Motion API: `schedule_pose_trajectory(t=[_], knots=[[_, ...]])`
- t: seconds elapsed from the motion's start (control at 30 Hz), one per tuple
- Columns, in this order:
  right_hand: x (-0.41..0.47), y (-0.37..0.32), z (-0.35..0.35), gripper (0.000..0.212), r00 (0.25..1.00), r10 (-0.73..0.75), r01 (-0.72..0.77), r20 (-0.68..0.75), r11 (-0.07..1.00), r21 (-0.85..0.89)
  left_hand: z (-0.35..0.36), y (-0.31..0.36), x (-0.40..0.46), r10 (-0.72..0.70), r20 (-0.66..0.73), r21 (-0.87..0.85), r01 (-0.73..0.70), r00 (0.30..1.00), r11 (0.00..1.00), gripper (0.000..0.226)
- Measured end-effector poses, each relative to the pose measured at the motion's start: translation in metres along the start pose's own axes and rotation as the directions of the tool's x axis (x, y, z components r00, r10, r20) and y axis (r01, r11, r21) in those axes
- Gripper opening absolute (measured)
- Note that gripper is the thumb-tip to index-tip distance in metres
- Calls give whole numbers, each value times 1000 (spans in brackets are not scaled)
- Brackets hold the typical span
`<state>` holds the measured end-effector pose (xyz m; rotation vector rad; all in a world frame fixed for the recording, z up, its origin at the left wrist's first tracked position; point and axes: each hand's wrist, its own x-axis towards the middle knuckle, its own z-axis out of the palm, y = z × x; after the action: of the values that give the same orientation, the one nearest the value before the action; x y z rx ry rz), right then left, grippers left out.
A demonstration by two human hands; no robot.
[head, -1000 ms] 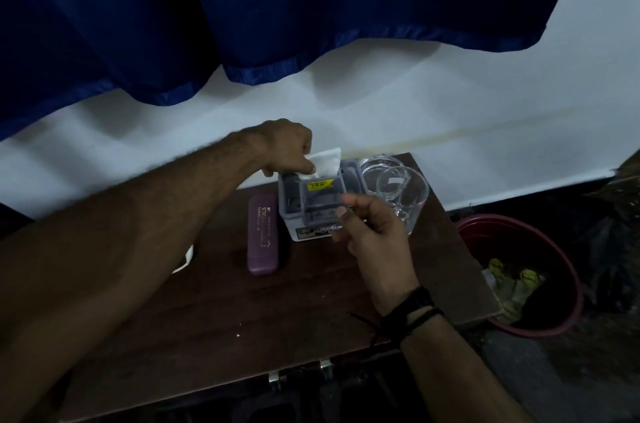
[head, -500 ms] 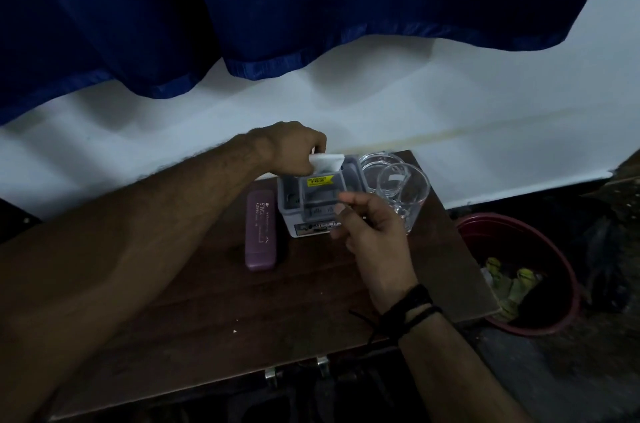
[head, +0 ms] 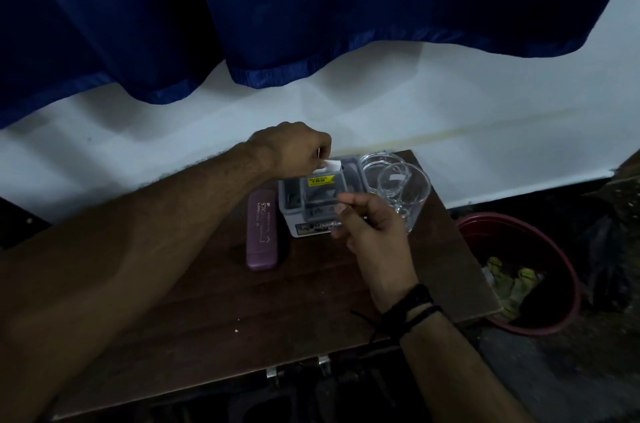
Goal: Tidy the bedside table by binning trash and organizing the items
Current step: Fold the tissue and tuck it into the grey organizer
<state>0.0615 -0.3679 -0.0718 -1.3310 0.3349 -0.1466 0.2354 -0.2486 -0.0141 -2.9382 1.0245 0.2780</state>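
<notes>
We see the left hand (head: 294,148) reaching over the back of the grey organizer box (head: 320,200), fingers pinching a small white paper (head: 333,165) at its top rim. The right hand (head: 372,232) hovers at the box's front, fingers curled — whether they hold anything we cannot tell. The box sits at the far edge of the wooden table (head: 214,311), between a purple case (head: 262,230) and glass cups (head: 403,190); the near tabletop is bare — a red bin (head: 561,311) stands past the right edge.
</notes>
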Motion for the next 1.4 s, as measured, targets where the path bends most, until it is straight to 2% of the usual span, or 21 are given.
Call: schedule_pose_trajectory(t=[0.1,0.23,0.33,0.47,0.77,1.1,1.4], knots=[[0,0,0,12,1000,3,-3,2,1000,2,-4,-3,0,-3,-25,-9,3,1000,1000,17],[0,0,-1,13,1000,2,-2,-6,1000,5,-6,-7,0,-59,36,52,57,998,997,16],[0,-1,-1,14,1000,-8,8,-4,1000,-7,-2,-5,0,-66,26,30,66,997,997,10],[0,-1,0,15,1000,-11,11,-5,1000,-16,4,-1,-1,-75,35,6,75,997,997,20],[0,1,0,13,1000,-11,11,-8,999,-31,-1,-3,-5,-72,-7,-42,72,997,997,17],[1,3,0,13,1000,-4,4,-14,1000,-18,1,-1,-5,-78,29,-16,78,997,997,18],[2,2,1,12,1000,2,-2,-12,1000,-24,-7,-7,-7,-88,26,-75,90,996,993,17]])
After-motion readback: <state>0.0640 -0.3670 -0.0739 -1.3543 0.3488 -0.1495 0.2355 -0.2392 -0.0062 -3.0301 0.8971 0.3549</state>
